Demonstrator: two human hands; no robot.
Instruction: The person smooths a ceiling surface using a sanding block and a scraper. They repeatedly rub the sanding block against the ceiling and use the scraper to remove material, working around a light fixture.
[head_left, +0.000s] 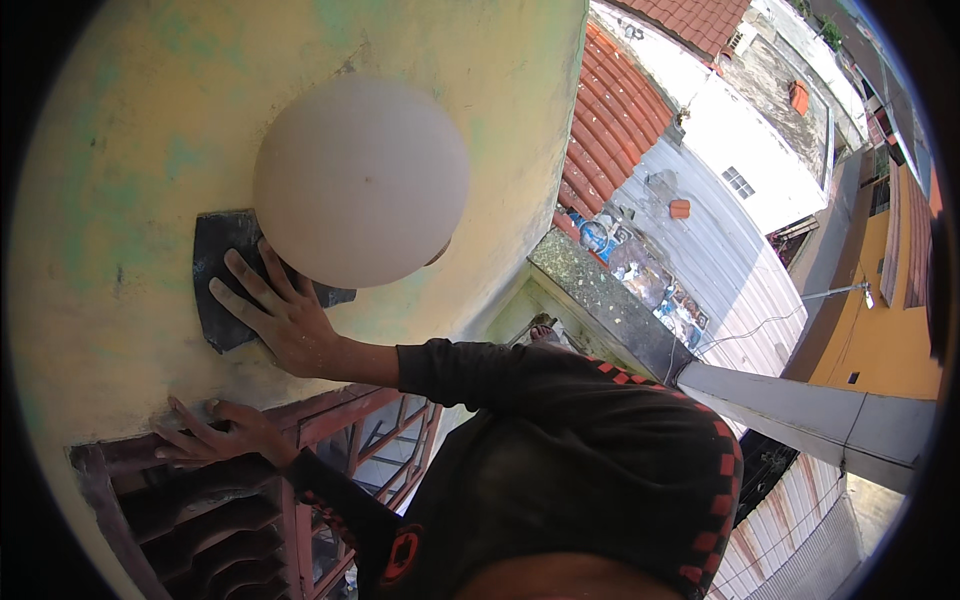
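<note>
My right hand (290, 325) lies with spread fingers on a dark sheet that looks like sandpaper (222, 265), holding it flat against the yellowish wall (140, 250). Pale dust covers its fingers. Part of the sheet is hidden by the hand and by a round white globe lamp (360, 180) just above. Lower down, my left hand (228, 435) rests with its fingers apart at the top edge of a dark red window frame (120, 455), touching nothing loose.
The globe lamp juts out close to my right fingers. Window louvres (210, 530) lie below my left hand. To the right runs a mossy concrete ledge (600, 285), with bagged rubbish (640, 270), a metal roof (730, 240) and red roof tiles (610, 115) beyond.
</note>
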